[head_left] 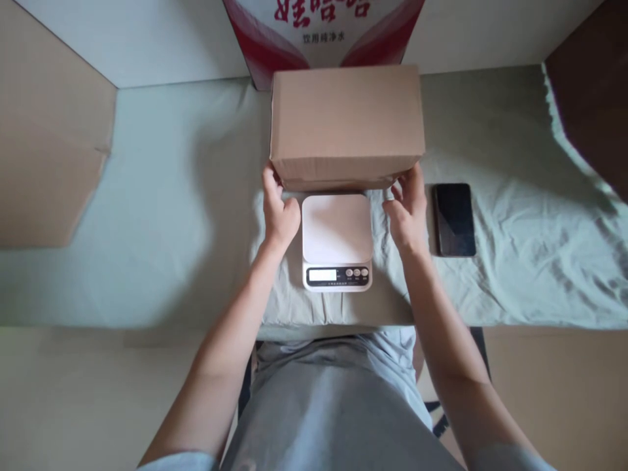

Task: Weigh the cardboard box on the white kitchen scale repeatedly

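Note:
A closed brown cardboard box (pixel 346 114) is just beyond a white digital kitchen scale (pixel 337 229). My left hand (pixel 279 212) grips the box's near left lower corner, with its fingertips hidden under or behind the edge. At the near right lower corner, my right hand (pixel 408 206) holds it the same way, fingers curled and partly hidden. Whether the box rests on the cloth or is slightly raised, I cannot tell. Nothing lies on the scale's platform, and its display and buttons face me.
A black smartphone (pixel 454 220) lies right of my right hand on the wrinkled pale green cloth (pixel 152 216). Behind the box stands a red and white printed carton (pixel 318 42). Large cardboard (pixel 44 131) is at the left, and a dark brown panel (pixel 593 91) at the right.

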Demonstrator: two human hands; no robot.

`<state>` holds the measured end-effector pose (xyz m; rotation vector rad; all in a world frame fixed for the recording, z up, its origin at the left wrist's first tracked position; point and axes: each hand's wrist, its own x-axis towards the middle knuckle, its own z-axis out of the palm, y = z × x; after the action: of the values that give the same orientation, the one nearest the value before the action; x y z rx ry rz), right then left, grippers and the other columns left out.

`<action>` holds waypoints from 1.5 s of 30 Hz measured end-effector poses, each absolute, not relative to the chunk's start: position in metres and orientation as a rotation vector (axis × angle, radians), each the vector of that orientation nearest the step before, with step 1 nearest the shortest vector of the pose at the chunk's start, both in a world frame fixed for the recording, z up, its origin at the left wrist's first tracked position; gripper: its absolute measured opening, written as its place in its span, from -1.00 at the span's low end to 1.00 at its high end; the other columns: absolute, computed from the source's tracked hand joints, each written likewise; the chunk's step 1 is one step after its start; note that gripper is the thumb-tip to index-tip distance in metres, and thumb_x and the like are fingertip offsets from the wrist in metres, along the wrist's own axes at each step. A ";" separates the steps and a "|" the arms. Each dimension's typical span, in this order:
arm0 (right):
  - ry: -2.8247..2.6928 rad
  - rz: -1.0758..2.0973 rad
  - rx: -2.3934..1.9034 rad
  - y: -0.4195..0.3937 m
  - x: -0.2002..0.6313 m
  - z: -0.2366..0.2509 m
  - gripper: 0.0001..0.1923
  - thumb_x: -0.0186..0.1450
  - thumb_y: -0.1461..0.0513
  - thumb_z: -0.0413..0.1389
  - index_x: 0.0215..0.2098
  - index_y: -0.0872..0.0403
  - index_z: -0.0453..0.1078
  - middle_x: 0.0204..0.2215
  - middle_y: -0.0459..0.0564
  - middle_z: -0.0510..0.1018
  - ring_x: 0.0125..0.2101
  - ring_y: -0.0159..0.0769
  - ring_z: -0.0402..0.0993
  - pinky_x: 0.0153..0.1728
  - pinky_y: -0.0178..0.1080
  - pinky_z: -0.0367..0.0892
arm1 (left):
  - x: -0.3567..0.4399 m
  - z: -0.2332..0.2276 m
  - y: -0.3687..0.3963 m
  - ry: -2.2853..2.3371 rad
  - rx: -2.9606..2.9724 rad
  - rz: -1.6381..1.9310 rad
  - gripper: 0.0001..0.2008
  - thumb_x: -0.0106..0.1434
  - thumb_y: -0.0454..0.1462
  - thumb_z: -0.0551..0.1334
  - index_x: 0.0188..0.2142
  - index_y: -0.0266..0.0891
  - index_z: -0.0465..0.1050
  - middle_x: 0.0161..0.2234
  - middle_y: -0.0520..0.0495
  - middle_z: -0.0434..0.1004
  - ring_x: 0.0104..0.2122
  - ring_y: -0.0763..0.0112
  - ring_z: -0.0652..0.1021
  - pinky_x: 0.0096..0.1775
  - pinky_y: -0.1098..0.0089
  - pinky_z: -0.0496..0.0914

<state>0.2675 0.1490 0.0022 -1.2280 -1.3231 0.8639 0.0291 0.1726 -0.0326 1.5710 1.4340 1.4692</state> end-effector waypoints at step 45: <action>-1.479 0.628 -1.242 0.150 0.279 -0.012 -0.34 0.11 0.19 0.10 0.20 -0.05 0.19 0.16 0.02 0.39 0.20 -0.05 0.31 0.25 0.15 0.20 | 0.020 -0.034 0.163 1.651 1.665 1.264 -0.22 0.01 -0.53 0.10 0.26 -0.17 0.09 0.23 -0.14 0.34 0.29 0.24 0.29 0.36 0.10 0.02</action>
<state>0.2792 0.1501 -0.0117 -1.2417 -1.4786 0.6281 0.0197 0.1625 -0.0340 1.6654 1.6508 1.2639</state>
